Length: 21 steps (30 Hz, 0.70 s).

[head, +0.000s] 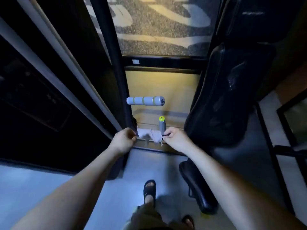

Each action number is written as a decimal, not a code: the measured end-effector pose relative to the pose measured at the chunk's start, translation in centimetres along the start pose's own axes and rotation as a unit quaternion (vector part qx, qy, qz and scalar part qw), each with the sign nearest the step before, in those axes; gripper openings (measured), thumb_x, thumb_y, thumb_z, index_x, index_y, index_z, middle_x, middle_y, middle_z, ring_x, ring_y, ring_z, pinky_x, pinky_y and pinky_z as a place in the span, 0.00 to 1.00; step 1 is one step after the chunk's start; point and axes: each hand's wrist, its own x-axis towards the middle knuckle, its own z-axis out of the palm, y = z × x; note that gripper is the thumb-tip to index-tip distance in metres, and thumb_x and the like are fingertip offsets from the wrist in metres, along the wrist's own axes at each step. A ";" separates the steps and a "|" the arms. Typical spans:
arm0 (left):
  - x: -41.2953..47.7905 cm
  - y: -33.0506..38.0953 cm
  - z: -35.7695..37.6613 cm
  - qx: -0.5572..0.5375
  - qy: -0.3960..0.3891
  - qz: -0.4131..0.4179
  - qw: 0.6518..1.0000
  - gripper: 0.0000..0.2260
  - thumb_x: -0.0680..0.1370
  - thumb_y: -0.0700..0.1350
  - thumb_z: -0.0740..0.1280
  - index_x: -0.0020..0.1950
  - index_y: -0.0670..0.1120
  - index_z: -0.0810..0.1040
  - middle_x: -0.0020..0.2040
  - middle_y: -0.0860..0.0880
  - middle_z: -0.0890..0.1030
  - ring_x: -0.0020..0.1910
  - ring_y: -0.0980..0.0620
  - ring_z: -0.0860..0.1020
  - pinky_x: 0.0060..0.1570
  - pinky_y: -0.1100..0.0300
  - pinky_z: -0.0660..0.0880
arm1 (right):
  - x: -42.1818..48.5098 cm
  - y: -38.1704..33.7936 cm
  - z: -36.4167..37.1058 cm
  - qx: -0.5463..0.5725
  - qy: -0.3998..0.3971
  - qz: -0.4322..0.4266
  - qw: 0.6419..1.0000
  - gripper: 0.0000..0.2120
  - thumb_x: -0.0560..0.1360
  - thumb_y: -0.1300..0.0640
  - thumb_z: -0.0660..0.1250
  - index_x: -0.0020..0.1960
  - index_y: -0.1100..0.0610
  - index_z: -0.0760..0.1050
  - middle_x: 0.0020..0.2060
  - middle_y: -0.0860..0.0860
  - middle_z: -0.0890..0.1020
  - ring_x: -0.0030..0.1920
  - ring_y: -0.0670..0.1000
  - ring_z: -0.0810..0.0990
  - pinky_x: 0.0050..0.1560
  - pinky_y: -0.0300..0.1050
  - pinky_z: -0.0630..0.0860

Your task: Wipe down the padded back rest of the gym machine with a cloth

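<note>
Stands before the gym machine with both arms stretched out. Holds a white cloth (147, 136) spread between 2 hands, left of the padded back rest (229, 97), level with its lower end and not touching it. Pinches the cloth edge farther from the back rest in the left hand (123, 138), fingers and thumb curled tight on the fabric. Pinches the edge nearer the back rest in the right hand (177, 138), fingers bent round it the same way. Faces 2 grey handles with green trim, both left of the back rest: 1 horizontal handle (145, 100) about level with its middle, 1 upright handle (162, 125) by its lower end. Plants a foot in a black sandal (149, 190) on the floor (49, 185), below and left of the back rest, beside the dark seat pad (197, 185) under it.
</note>
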 end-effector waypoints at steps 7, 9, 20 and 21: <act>9.3 -3.4 5.2 0.126 -0.100 0.069 0.985 0.16 0.70 0.51 0.62 0.49 0.42 0.81 0.50 0.41 0.82 0.55 0.38 0.77 0.53 0.54 0.70 | 5.2 1.1 5.1 -0.054 -0.028 0.046 0.997 0.11 0.77 0.59 0.66 0.58 0.56 0.82 0.53 0.58 0.85 0.52 0.60 0.82 0.50 0.47 0.78; 11.6 -3.3 6.5 0.162 -0.108 0.093 0.976 0.21 0.71 0.53 0.64 0.58 0.42 0.79 0.56 0.41 0.79 0.62 0.38 0.72 0.60 0.52 0.71 | 6.4 1.7 6.4 -0.068 -0.038 0.058 0.995 0.16 0.78 0.56 0.66 0.65 0.50 0.79 0.59 0.57 0.83 0.56 0.60 0.82 0.54 0.48 0.79; 16.6 -5.9 8.2 0.209 -0.109 0.151 0.960 0.09 0.74 0.43 0.70 0.53 0.44 0.81 0.51 0.45 0.78 0.58 0.41 0.73 0.51 0.50 0.73 | 9.4 2.2 10.7 -0.226 -0.043 0.096 0.968 0.26 0.80 0.49 0.62 0.77 0.46 0.59 0.60 0.58 0.81 0.56 0.63 0.81 0.46 0.49 0.75; 16.4 -6.3 7.8 0.166 -0.112 0.163 0.966 0.08 0.74 0.44 0.70 0.51 0.44 0.81 0.50 0.46 0.78 0.58 0.42 0.73 0.53 0.50 0.73 | 9.4 2.1 10.8 -0.220 -0.036 0.095 0.970 0.25 0.80 0.49 0.63 0.76 0.46 0.60 0.59 0.57 0.81 0.56 0.63 0.80 0.47 0.50 0.75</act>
